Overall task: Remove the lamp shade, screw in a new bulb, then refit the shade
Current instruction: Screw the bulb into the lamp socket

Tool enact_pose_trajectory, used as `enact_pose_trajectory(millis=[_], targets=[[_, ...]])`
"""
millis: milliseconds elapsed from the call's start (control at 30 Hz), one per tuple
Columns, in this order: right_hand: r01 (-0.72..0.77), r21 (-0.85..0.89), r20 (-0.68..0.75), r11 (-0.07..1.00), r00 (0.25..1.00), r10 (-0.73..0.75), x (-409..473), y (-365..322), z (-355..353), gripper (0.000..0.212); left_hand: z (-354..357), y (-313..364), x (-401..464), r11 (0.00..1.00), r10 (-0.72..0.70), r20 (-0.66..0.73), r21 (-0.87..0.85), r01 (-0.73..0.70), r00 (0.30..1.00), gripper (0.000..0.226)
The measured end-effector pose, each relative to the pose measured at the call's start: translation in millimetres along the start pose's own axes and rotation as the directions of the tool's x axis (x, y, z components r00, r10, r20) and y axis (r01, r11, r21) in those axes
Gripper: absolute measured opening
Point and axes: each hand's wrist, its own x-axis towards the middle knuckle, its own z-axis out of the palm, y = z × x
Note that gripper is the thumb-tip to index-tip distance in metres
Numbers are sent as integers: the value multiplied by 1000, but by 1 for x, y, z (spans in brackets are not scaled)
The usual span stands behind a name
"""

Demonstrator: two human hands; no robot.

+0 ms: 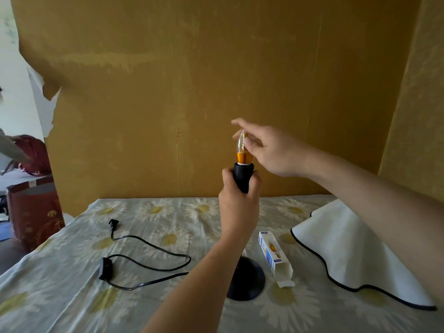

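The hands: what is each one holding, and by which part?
The left hand wraps the black lamp socket just below its ribbed top. The right hand pinches the candle-shaped bulb by its clear glass, with fingertips only.

left hand (236,200) grips socket (243,176) | right hand (274,152) pinches bulb (241,150)

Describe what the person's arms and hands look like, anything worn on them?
Both forearms are bare for all of their visible length; no sleeve shows in the picture. The left hand and right hand wear no gloves, and no rings, watch, bracelet or markings can be seen on either hand or wrist.
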Motion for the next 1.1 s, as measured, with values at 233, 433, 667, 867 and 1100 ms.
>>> enact_pose_trajectory(millis=[233,433,667,867,1100], targets=[[38,-28,-114,999,993,-41,-2,-3,0,23,0,0,0,1000,1,4,-6,-1,1000,24],[30,7,-102,1000,994,-29,2,2,12,34,-1,-1,1,1000,-7,-9,-7,7,1000,25],[7,223,71,975,997,-24,-1,2,-1,46,0,-1,0,1000,-5,-5,3,5,1000,26],[19,129,-27,991,1000,-16,1,1,0,41,0,1,-1,1000,-1,-8,5,1,1000,26],[-19,203,34,979,999,12,1,-6,-2,38,-1,1,0,1000,-6,-6,-12,6,1000,24]])
